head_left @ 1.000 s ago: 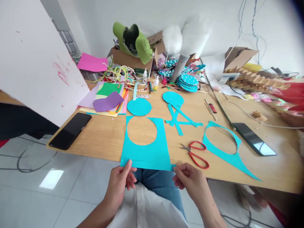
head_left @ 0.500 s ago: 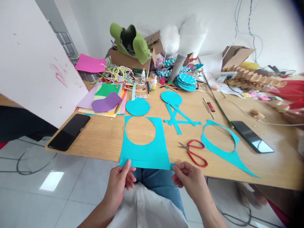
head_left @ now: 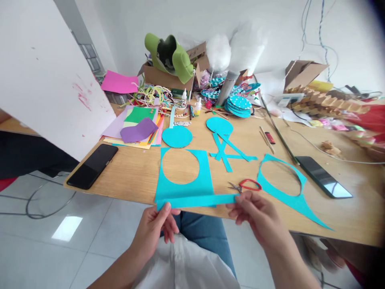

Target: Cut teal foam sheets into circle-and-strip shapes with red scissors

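A blue paper strip [head_left: 198, 200] is stretched between my hands at the table's front edge. My left hand [head_left: 158, 224] pinches its left end and my right hand [head_left: 252, 210] pinches its right end. Under and behind the strip lies a blue sheet [head_left: 206, 172] with a round hole. Beyond it are a blue disc [head_left: 177, 137] and another disc [head_left: 219, 126], with crossed blue strips [head_left: 221, 151] beside the second. Red-handled scissors [head_left: 251, 184] lie behind my right hand, which partly hides them. A blue offcut [head_left: 285, 194] rests to their right.
Dark phones lie at the left [head_left: 92, 166] and right [head_left: 323, 176]. Coloured paper [head_left: 139, 129] is stacked at the left. A metal cylinder [head_left: 227, 88], glue bottle [head_left: 197, 107], cardboard box [head_left: 162, 77] and long stick [head_left: 278, 124] are farther back.
The strip has been lifted above the sheet and extended to the right. My right hand has moved right and up, now covering part of the scissors. The view has shifted slightly.
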Motion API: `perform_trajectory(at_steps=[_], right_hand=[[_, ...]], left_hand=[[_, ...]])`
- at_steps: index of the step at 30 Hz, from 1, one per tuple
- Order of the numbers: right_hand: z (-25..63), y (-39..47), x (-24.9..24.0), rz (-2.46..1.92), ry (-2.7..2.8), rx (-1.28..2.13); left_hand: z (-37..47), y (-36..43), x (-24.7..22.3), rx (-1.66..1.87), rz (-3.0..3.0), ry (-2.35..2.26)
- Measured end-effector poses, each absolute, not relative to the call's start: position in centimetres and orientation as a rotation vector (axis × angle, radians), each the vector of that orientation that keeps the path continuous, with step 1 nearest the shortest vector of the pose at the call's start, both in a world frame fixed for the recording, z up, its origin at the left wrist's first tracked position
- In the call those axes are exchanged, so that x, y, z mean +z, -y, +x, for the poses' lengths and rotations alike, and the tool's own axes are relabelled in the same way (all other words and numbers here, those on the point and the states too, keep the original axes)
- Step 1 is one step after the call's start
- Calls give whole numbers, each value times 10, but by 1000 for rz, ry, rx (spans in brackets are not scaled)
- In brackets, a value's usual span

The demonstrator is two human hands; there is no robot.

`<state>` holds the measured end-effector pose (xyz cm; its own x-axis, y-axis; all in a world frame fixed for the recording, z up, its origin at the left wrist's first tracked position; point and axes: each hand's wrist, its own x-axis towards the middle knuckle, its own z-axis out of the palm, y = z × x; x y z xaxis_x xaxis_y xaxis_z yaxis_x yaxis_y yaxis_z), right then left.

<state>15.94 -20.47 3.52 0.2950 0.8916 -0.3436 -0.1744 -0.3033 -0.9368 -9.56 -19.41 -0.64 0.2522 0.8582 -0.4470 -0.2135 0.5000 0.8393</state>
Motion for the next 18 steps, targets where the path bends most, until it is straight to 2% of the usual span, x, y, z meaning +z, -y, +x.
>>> perform_trajectory(at_steps=[5, 9, 13, 18], right_hand=[[197, 138, 39, -1345, 523, 1073], [223, 102, 26, -1334, 449, 960], [229, 104, 18, -1492, 512, 873], [209, 144, 21, -1753, 911, 600]], left_hand=[[-104, 175, 15, 961, 907, -893], [-121, 169, 18, 1033, 1147, -940], [-138, 169, 11, 1037, 1555, -1070], [-148, 161, -4, 1133, 2246, -1126]])
